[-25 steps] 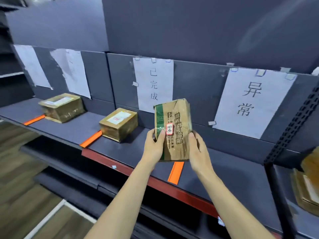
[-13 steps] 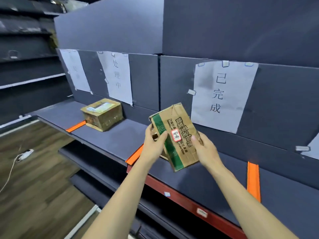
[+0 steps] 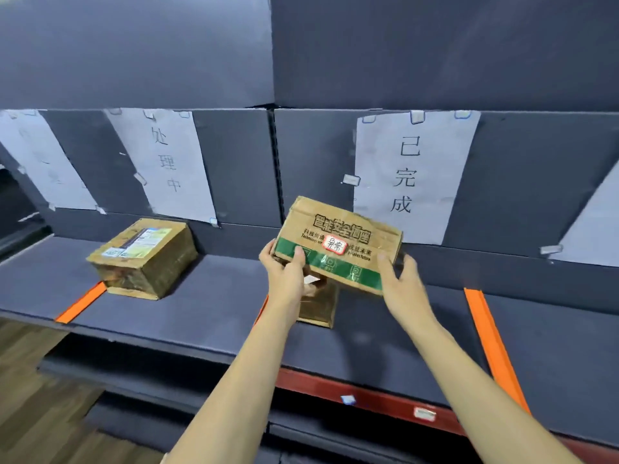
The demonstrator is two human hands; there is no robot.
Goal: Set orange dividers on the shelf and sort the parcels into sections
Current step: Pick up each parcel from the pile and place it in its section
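Note:
I hold a brown cardboard parcel with a green band and a red-edged sticker (image 3: 338, 244) above the dark shelf (image 3: 214, 306). My left hand (image 3: 288, 272) grips its left end and my right hand (image 3: 400, 279) grips its right end. The parcel lies almost level, in front of the paper sign reading 已完成 (image 3: 407, 177). Under it, partly hidden by my left hand, a second small brown parcel (image 3: 320, 304) sits on the shelf. A third taped parcel (image 3: 144, 257) rests at the left below another sign (image 3: 167, 162). Orange dividers lie at the left (image 3: 82, 303) and right (image 3: 492, 343).
A red shelf beam (image 3: 368, 396) runs along the front edge at the right. A lower dark shelf (image 3: 134, 373) juts out beneath. Wooden floor (image 3: 37, 396) shows at the lower left. More paper signs hang at the far left (image 3: 43, 162) and far right (image 3: 593, 229).
My view swung left along the shelf. The parcel in my hands turned from upright to nearly level and now hangs over the small parcel in the 已完成 section.

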